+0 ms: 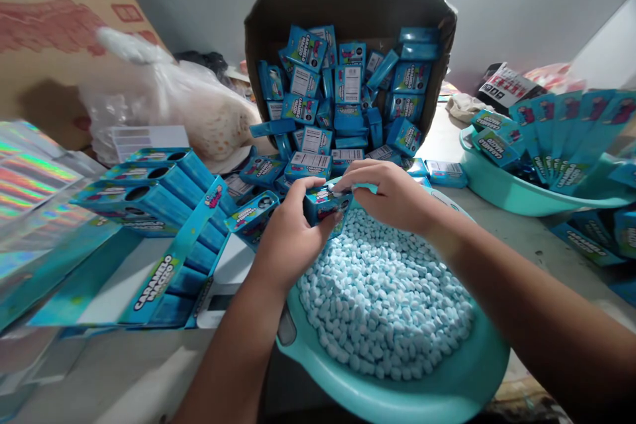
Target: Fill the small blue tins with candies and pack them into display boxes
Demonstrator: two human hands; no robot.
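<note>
My left hand (281, 235) is wrapped round a small blue candy box (318, 202), tilted over the near basin. Over the top of that box bends my right hand (397, 195), its fingertips drawn together at the box's upper side. A small pale spot shows at those fingertips; whether it is a candy or a nail I cannot tell. Below both hands a turquoise basin (397, 401) holds a heap of pale blue candies (387, 305). Another small blue box (253, 212) stands just left of my left hand.
An open cardboard carton (422, 3) at the back spills small blue boxes onto the table. On the left stands a blue display box (159, 285) with several boxes in it, before a plastic bag (169, 99). A second turquoise basin (517, 192) on the right holds flat blue packaging.
</note>
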